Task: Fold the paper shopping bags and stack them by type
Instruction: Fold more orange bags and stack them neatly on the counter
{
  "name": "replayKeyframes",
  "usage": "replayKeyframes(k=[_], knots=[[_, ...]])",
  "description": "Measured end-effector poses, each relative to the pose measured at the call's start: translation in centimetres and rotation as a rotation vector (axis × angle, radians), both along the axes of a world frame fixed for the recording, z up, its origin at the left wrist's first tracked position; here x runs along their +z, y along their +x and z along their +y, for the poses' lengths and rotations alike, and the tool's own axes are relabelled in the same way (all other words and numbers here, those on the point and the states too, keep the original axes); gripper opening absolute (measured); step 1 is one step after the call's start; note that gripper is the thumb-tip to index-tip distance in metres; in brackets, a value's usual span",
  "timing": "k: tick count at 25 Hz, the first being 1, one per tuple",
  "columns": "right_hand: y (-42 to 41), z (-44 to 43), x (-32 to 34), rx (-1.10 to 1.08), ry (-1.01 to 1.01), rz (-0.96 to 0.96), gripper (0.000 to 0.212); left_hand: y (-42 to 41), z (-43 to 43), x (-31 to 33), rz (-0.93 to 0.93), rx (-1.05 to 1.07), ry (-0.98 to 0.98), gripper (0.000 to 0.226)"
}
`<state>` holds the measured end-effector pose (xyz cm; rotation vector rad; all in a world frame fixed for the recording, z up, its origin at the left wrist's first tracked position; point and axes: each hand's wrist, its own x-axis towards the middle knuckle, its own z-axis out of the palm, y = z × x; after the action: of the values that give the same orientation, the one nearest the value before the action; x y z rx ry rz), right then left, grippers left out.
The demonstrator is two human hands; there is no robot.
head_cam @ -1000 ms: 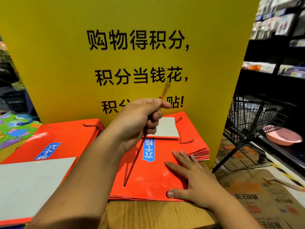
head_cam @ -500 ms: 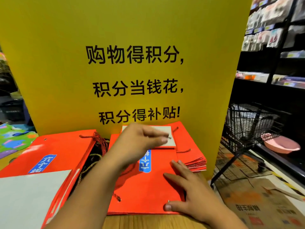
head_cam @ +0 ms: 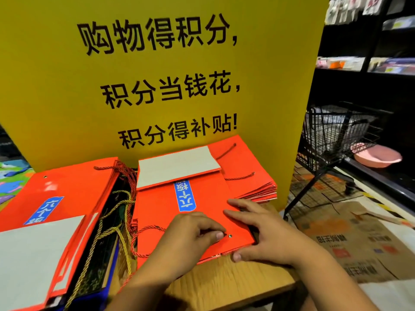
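right hand (head_cam: 267, 240) flat on the top red bag (head_cam: 160, 208); left hand (head_cam: 190, 237) curled beside it, grip unclear. far right, wire basket (head_cam: 314, 140) holds pale items.

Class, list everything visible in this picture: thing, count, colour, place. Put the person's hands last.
Sign board: one, yellow, behind the bags.
Centre bags: one stack, red, table centre.
Left bags: several, red, table left.
Rope handles: several, red and gold, between the stacks.
Table: one, wooden, under the bags.
Wire basket: one, black, right.
Basin: one, pink, beside the basket.
Cardboard: some, brown, lower right.
Left hand: one, fingers curled, on the top centre bag.
Right hand: one, flat on that bag's right edge.
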<state>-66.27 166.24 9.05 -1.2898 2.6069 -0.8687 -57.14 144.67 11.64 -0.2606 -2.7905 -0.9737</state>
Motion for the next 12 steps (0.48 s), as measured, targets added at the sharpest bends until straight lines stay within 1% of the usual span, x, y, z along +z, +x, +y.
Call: replayKeyframes(k=[2, 7, 10, 12], knots=[[-0.2, 0.0, -0.2, -0.011, -0.027, -0.004, 0.096, 0.3, 0.4, 0.0, 0.011, 0.027, 0.037, 0.007], [-0.4, 0.1, -0.2, -0.014, -0.052, -0.079, 0.092, 0.0, 0.7, -0.2, -0.009, 0.098, 0.148, 0.011], [-0.4, 0.1, -0.1, -0.011, -0.058, -0.091, 0.095, -0.4, 1.1, -0.4, 0.027, 0.115, 0.084, 0.012], [-0.4, 0.1, -0.1, -0.01, -0.055, -0.087, 0.092, -0.4, 1.3, -0.8, 0.041, 0.1, 0.024, 0.009]])
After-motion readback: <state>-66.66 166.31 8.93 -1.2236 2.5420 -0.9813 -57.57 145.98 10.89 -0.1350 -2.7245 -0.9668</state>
